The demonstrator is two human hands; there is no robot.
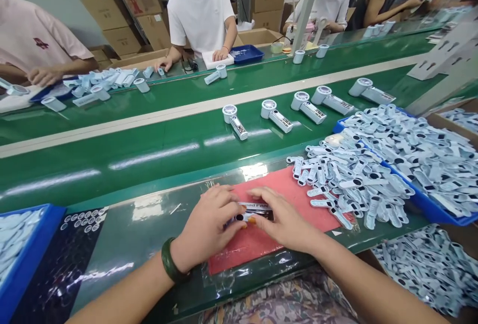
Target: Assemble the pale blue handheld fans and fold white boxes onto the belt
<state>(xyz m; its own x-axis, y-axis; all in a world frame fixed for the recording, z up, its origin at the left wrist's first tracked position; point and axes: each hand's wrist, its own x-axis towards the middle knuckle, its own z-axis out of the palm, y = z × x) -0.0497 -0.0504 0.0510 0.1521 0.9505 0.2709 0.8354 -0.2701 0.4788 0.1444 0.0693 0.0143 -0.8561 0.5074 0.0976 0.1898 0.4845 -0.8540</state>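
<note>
Over a red mat, my left hand and my right hand close from both sides on one pale blue handheld fan. Its handle has lettering and a dark, shiny strip; my fingers hide much of the rest. Both thumbs press on the side nearest me, by a small part with a dark oval. To the right of my right hand lies a heap of pale blue handle covers, many with dark ovals. It overlaps the mat's right edge.
Beyond the mat, several handheld fans lie along a green conveyor belt. A blue tray heaped with covers stands right, another blue tray left, near small rings. Co-workers sit across the belt.
</note>
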